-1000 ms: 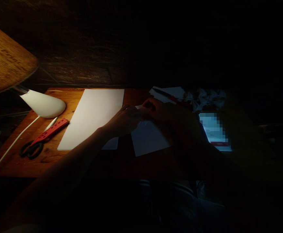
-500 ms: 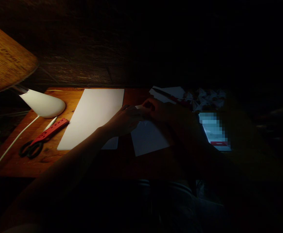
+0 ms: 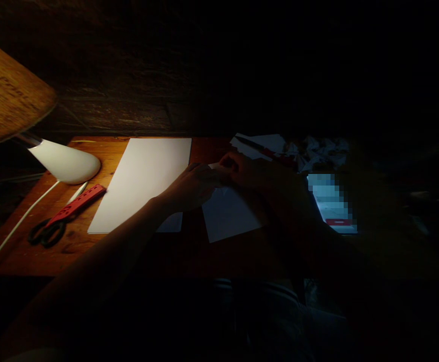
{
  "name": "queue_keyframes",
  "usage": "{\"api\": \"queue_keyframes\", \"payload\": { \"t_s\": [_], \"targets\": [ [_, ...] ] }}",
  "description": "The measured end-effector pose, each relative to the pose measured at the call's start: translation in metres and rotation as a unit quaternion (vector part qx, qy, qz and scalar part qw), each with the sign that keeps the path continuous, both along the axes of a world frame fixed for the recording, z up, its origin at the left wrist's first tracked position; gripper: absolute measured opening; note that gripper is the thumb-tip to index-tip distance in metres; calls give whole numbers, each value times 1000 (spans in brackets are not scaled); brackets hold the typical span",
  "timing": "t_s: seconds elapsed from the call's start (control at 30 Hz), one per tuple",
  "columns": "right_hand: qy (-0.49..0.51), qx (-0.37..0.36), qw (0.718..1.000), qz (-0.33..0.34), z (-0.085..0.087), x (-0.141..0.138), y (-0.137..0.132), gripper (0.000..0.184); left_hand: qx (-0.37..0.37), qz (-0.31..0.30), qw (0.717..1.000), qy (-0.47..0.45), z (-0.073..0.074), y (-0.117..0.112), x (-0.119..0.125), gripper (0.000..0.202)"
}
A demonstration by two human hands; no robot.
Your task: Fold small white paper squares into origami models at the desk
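Resting left hand (image 3: 198, 185) and right hand (image 3: 245, 171) close together at the far side of a small white sheet (image 3: 231, 217), not managing to tell in this gloom whether pinching or merely pressing! Seeing it lying on the wooden table (image 3: 76, 254), between larger paper (image 3: 140, 186) and a glowing screen (image 3: 327, 198).

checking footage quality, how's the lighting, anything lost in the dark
Head view: the lamp brightly lights the large white paper; head view: left hand and right hand are dim, grip unclear; head view: lit screen partly pixelated, upper right nearly black.
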State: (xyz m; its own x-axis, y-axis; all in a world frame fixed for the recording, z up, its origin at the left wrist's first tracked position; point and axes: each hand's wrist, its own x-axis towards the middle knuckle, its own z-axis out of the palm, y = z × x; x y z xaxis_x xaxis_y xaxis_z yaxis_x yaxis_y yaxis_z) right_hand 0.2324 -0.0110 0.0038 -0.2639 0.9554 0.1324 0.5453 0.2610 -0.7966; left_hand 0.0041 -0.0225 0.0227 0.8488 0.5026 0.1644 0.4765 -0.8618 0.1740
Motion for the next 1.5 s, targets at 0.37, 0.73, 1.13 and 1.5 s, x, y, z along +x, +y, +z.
{"api": "queue_keyframes", "payload": {
  "t_s": [0.37,0.73,1.13,1.5],
  "targets": [
    [-9,-3,1000,4,3,0,-2,32,-5,3,1000,1,-2,1,-1,39],
    [12,6,1000,10,0,-1,2,26,-6,9,1000,4,1,-1,0,35],
    [-2,11,1000,4,-5,1,4,35,-15,6,1000,-9,-5,1,-1,34],
    [19,8,1000,-7,-6,-1,4,27,-38,-4,999,-30,-7,2,-3,34]
  ]
}}
